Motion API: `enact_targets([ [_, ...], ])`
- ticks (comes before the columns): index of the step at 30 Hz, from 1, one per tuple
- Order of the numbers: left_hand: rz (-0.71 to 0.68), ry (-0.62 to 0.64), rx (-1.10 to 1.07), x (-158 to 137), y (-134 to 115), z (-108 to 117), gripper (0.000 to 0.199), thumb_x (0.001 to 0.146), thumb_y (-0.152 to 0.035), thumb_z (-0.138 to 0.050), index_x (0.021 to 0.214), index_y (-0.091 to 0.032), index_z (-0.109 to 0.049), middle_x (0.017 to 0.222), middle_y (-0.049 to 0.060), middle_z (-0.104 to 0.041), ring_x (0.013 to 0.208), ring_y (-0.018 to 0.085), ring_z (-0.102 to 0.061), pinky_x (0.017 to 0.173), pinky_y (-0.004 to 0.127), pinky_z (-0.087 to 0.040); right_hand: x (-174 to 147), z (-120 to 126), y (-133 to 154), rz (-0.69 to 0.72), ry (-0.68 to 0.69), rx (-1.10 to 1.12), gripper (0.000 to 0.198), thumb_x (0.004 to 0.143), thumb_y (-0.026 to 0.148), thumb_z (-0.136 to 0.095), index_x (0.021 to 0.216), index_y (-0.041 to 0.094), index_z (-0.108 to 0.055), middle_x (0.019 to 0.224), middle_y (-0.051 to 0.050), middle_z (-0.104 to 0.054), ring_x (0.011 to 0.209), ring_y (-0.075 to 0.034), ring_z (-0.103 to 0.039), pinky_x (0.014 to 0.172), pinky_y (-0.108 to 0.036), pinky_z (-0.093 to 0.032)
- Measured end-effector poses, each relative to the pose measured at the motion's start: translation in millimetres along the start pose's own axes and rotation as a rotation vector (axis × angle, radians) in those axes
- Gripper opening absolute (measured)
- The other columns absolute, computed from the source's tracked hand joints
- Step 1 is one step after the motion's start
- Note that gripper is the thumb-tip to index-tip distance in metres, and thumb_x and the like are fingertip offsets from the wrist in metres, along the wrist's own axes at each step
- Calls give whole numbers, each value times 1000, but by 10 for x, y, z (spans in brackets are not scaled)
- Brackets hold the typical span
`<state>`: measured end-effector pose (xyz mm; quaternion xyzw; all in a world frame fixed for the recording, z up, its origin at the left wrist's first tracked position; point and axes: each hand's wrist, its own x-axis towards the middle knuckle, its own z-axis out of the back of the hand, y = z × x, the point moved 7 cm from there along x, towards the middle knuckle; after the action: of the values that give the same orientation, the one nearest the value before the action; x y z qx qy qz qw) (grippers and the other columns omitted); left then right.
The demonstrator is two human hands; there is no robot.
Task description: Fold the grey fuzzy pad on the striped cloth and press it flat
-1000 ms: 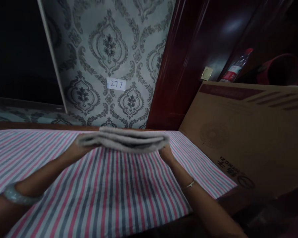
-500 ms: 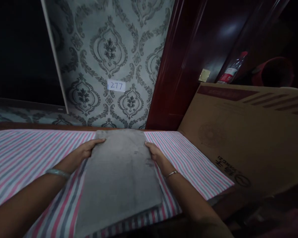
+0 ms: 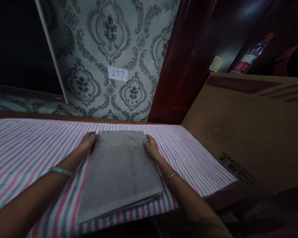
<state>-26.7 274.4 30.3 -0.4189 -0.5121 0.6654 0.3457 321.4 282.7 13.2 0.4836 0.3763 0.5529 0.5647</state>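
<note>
The left hand (image 3: 87,142) and right hand (image 3: 152,148), fingers curled, grip unclear, are touching opposite sides of a folded grey rectangular cloth (image 3: 121,172), lying on pink-white-blue striped fabric (image 3: 37,148); uneven tugging would be risking skewed layers

Count: 1 left hand (image 3: 88,142) + 1 right hand (image 3: 152,148), so 2 hands; 1 folded grey cloth (image 3: 121,172), 1 striped cloth (image 3: 39,145); 1 pale bangle (image 3: 60,171), 1 thin bracelet (image 3: 171,176); 1 cardboard box (image 3: 253,132), 1 red-capped bottle (image 3: 248,59), 1 paper label (image 3: 117,73) with 3 digits, 1 dark screen (image 3: 20,49), 1 small square plate (image 3: 216,63)
</note>
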Motion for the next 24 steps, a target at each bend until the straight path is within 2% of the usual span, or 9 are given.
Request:
enact_targets([
  [2, -349, -20, 164, -101, -272, -46, 47, 76, -28, -63, 122, -18, -62, 127, 10, -67, 120, 28, -60, 101, 39, -49, -135, -188, 341, 319, 114, -246, 59, 81, 23, -63, 139, 19, -53, 151, -11, -46, 143, -25, -34, 120, -43, -23],
  [4, -659, 154, 360, -265, -488, -303, 53, 83, -39, -56, 131, -18, -59, 145, 9, -54, 137, 27, -45, 117, 39, -31, -352, -491, 611, 606, 307, -497, 59, 90, 31, -58, 146, 19, -44, 157, -12, -36, 148, -26, -26, 121, -47, -20],
  [5, -730, 290, 429, -328, -524, -470, 55, 87, -45, -50, 135, -18, -57, 149, 8, -51, 141, 25, -41, 119, 38, -26, -455, -635, 688, 692, 404, -583, 59, 94, 35, -54, 149, 20, -40, 159, -11, -33, 149, -26, -23, 121, -48, -19],
  [8, -743, 604, 549, -372, -466, -902, 65, 94, -57, -30, 144, -21, -49, 154, 5, -45, 143, 22, -37, 120, 37, -23, -683, -956, 766, 825, 645, -747, 58, 100, 43, -45, 153, 22, -33, 161, -9, -29, 150, -24, -19, 122, -47, -17],
  [11, -714, 746, 735, -267, -257, -1204, 65, 96, -56, -22, 147, -22, -45, 157, 6, -38, 147, 23, -30, 120, 41, -19, -756, -1096, 695, 840, 774, -812, 59, 102, 45, -40, 155, 21, -28, 162, -10, -28, 150, -23, -19, 123, -46, -13],
  [14, -762, 793, 963, -176, -28, -1349, 61, 98, -52, -21, 149, -25, -42, 159, 5, -34, 150, 23, -18, 121, 47, -6, -774, -1106, 611, 830, 815, -825, 62, 102, 47, -38, 156, 20, -25, 162, -11, -25, 151, -24, -16, 122, -48, -9],
  [17, -797, 798, 1025, -161, 57, -1359, 59, 100, -48, -15, 152, -28, -35, 162, 2, -28, 152, 20, -13, 121, 47, -1, -924, -1061, 606, 867, 875, -810, 64, 101, 50, -39, 156, 20, -23, 164, -10, -21, 152, -25, -9, 122, -48, -6],
  [21, -811, 786, 1077, -216, 39, -1327, 60, 100, -50, -19, 153, -28, -34, 162, 2, -27, 152, 22, -12, 120, 47, -1, -1366, -952, 670, 903, 960, -783, 63, 101, 50, -41, 156, 26, -23, 165, -5, -18, 153, -23, -3, 123, -49, -4],
  [24, -864, 754, 1118, -269, 19, -1322, 61, 98, -52, -26, 153, -27, -35, 162, 4, -26, 152, 24, -12, 120, 48, -1, -1768, -876, 699, 889, 1027, -739, 63, 100, 48, -46, 155, 27, -24, 163, -4, -23, 153, -22, -7, 123, -49, -6],
])
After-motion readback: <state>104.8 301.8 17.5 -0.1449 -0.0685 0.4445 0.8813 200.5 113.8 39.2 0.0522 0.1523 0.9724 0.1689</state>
